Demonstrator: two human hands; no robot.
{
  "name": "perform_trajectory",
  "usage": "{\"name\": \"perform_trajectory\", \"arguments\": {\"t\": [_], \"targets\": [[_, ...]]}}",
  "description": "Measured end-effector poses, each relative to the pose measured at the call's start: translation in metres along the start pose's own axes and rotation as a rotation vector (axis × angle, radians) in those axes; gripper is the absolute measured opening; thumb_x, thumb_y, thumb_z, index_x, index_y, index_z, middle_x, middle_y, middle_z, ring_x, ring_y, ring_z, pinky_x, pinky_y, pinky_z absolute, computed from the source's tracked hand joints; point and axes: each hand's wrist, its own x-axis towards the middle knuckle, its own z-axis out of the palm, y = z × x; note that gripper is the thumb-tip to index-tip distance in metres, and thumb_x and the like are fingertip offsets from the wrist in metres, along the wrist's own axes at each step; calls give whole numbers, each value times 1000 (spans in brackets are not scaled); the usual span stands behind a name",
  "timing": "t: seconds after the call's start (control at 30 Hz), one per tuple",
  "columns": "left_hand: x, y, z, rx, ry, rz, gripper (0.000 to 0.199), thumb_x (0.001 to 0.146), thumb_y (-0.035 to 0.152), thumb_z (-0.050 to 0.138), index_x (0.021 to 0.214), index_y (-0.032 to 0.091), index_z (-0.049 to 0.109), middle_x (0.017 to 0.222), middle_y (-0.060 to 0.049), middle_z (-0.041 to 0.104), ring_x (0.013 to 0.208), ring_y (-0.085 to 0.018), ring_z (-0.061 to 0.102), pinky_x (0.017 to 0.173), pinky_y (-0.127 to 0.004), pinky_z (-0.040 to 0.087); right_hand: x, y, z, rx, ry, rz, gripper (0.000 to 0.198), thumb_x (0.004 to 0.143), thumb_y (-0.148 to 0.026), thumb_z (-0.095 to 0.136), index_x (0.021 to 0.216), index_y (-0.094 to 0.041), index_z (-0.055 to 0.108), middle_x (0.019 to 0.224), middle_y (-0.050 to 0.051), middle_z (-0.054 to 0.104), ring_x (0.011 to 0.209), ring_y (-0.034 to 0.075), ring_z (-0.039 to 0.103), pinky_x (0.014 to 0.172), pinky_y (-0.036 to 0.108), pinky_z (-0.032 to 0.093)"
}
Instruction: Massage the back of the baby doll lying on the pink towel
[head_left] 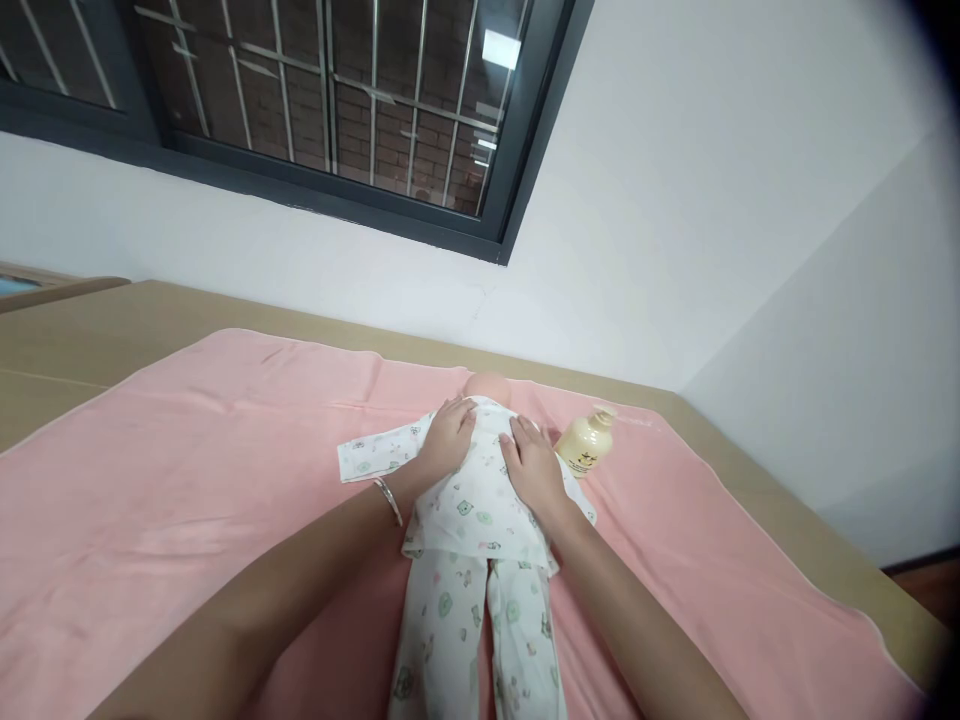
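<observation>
A baby doll with a bald, rounded head (489, 387) lies stretched out, its head pointing away from me. It wears a white printed top (484, 505) and matching trousers (450, 620). My left hand (450, 435) rests flat on the doll's left-side shoulder area, near a sleeve (379, 453) that spreads outward. On the opposite shoulder area lies my right hand (534, 460), fingers extended over the fabric. Neither hand grips anything. Close to the right hand, a pale yellow pump bottle (587, 442) leans beside the doll's other sleeve, which is partly hidden.
A pink blanket (187, 500) with some creases lies under the doll on a wooden surface (172, 310). Behind it rises a white wall (637, 200) with a dark-framed, barred window (337, 110). Another wall closes off the right side.
</observation>
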Motion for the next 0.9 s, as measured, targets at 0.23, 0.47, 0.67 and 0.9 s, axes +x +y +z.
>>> {"name": "perform_trajectory", "arguments": {"t": [0.23, 0.47, 0.67, 0.9], "targets": [[-3, -32, -2, 271, 103, 235, 25, 90, 20, 45, 105, 23, 65, 119, -7, 64, 117, -22, 53, 112, -39, 34, -2, -31, 3, 6, -136, -207, 46, 100, -28, 33, 141, -12, 48, 150, 14, 38, 144, 25, 27, 118, 51, 21], [-1, -42, -4, 606, 173, 392, 28, 87, 11, 39, 100, 18, 63, 110, -8, 66, 109, -21, 57, 102, -42, 47, 34, -10, 9, -24, -110, 1, 47, 101, -32, 32, 137, -10, 51, 144, 16, 46, 137, 25, 40, 113, 43, 31], [-2, -36, -1, 832, 141, 419, 31, 86, 11, 38, 105, 15, 63, 110, -10, 66, 108, -23, 57, 101, -44, 47, 6, -41, 8, -328, -54, 76, 50, 99, -28, 35, 134, 5, 50, 132, 28, 52, 129, 34, 47, 109, 44, 34], [2, -33, 1, 946, 62, 323, 38, 95, 28, 36, 122, 14, 59, 132, -14, 59, 126, -27, 50, 109, -48, 41, 22, -18, 3, -47, -53, 51, 43, 97, -33, 43, 133, -15, 56, 140, 14, 51, 133, 28, 43, 112, 42, 32]]}}
